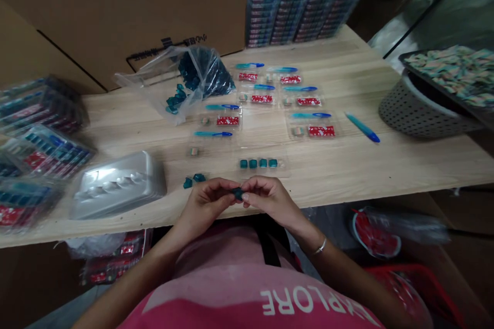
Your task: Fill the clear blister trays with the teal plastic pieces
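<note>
Between the fingertips of my left hand (212, 198) and my right hand (268, 199) is a small dark teal piece (237, 194), pinched by both just over the table's front edge. Beyond my hands lies a clear plastic tray (283, 164) with a row of several teal blocks (263, 163) in it. A few loose teal pieces (198, 178) rest beside my left hand. Farther back, an open clear bag (208, 72) holds many more of the same teal pieces, some spilling from its mouth.
Trays with blue pens and red packets (321, 131) stand in two columns. A loose blue pen (363, 127) lies near a grey basket (424, 108) at right. Stacked empty trays (119, 185) and filled packs (31, 149) sit at left; a cardboard box (123, 10) stands behind.
</note>
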A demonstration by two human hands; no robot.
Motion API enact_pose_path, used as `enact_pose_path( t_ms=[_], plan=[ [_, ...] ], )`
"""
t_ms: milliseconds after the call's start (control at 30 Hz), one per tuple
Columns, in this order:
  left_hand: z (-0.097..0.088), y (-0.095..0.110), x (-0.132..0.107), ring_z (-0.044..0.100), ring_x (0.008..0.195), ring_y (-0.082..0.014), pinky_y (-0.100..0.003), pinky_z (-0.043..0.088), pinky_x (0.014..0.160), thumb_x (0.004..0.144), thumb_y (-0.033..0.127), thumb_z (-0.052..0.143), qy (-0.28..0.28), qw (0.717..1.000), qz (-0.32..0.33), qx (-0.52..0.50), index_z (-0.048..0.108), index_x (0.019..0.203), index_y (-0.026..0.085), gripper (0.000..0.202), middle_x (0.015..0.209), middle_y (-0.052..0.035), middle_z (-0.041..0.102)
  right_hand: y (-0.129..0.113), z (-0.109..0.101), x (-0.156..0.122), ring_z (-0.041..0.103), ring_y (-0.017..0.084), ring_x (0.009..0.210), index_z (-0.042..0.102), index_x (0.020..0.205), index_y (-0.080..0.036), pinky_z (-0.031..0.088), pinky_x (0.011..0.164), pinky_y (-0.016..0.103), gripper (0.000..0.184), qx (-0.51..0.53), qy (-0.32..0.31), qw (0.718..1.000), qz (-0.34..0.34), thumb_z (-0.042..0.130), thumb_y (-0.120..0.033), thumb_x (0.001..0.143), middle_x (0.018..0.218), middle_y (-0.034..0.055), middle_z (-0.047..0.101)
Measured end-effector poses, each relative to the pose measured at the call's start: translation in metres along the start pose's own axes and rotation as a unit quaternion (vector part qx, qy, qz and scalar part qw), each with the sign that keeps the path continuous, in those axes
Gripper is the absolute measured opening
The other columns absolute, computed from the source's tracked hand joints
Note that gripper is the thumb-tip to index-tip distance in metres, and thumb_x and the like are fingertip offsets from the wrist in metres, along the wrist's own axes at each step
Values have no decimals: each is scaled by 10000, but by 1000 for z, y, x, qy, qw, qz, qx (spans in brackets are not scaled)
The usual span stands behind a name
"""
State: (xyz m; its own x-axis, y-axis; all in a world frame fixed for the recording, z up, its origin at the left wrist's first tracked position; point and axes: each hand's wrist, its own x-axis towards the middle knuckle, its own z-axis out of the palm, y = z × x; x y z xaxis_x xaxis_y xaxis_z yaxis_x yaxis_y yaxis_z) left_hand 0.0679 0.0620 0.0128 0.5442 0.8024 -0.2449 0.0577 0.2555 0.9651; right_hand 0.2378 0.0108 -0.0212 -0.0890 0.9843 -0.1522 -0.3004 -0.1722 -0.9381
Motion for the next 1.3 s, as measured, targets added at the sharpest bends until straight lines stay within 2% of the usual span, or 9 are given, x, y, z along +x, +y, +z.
enact_pose_path(
  t_ms=[267, 400, 533, 667, 833, 1000, 1100, 1200, 1300],
  plan=[
    [13, -13, 7, 620, 601, -122, -220, 481, 568, 729, 209, 679, -21, 994, 33, 104, 690, 793, 132, 101, 693, -26, 701, 9, -15, -12, 600, 115, 680, 624, 720, -196, 489, 646, 254, 252, -56, 18, 998, -38, 752, -414, 725, 741, -7, 637],
    [23, -15, 18, 603, 662, -138, -242, 488, 608, 813, 203, 604, -64, 962, 136, 226, 682, 787, 151, 97, 709, -25, 661, 5, -32, -24, 621, 138, 750, 547, 704, -200, 500, 677, 272, 269, -125, 20, 988, -83, 718, -398, 765, 843, 20, 656],
    [24, -19, 39, 589, 1040, -258, -429, 490, 912, 775, 147, 635, -85, 872, 227, 426, 645, 1059, 148, 284, 1092, -125, 653, -16, -72, -17, 616, 163, 783, 578, 794, -215, 494, 713, 302, 80, -365, 82, 910, -178, 621, -261, 843, 831, 29, 650],
    [23, -31, 49, 581, 1005, -264, -446, 496, 912, 778, 106, 606, -113, 809, 209, 538, 641, 995, 147, 223, 1051, -118, 653, -31, -114, 3, 625, 187, 848, 611, 838, -210, 491, 750, 327, 127, -541, 32, 808, -231, 510, -181, 909, 880, 61, 667],
    [16, -34, 48, 593, 990, -242, -407, 501, 914, 780, 137, 621, -118, 809, 235, 526, 642, 984, 155, 206, 1045, -104, 655, -20, -127, 12, 656, 171, 838, 608, 812, -214, 512, 726, 308, 146, -539, 17, 806, -243, 511, -168, 911, 913, 50, 687],
    [-22, -20, 65, 604, 993, -264, -439, 481, 925, 843, 149, 511, 55, 778, 195, 594, 657, 916, 151, 164, 1010, -126, 657, -8, -121, 4, 657, 182, 852, 590, 832, -217, 518, 740, 316, 115, -531, 41, 809, -250, 513, -171, 903, 918, 55, 685],
    [-46, -8, 74, 622, 918, -261, -418, 495, 892, 819, 79, 451, 62, 758, 149, 631, 662, 832, 139, 220, 894, -125, 663, -8, -117, -6, 640, 196, 861, 591, 928, -217, 516, 742, 334, 95, -542, 41, 803, -242, 523, -167, 885, 930, 61, 674],
    [-63, 2, 78, 606, 1001, -270, -413, 473, 946, 833, 117, 436, 124, 751, 157, 629, 662, 944, 128, 252, 1002, -143, 655, -14, -111, -7, 613, 231, 946, 605, 939, -221, 501, 802, 387, 113, -547, 56, 794, -260, 572, -182, 838, 991, 78, 662],
    [-76, 5, 84, 601, 1030, -303, -438, 457, 959, 818, 152, 437, 224, 730, 85, 640, 633, 1056, 93, 314, 1040, -172, 642, -25, -96, 19, 609, 233, 966, 616, 855, -214, 480, 854, 401, 65, -519, 103, 806, -266, 556, -193, 837, 987, 80, 668]
  ],
)
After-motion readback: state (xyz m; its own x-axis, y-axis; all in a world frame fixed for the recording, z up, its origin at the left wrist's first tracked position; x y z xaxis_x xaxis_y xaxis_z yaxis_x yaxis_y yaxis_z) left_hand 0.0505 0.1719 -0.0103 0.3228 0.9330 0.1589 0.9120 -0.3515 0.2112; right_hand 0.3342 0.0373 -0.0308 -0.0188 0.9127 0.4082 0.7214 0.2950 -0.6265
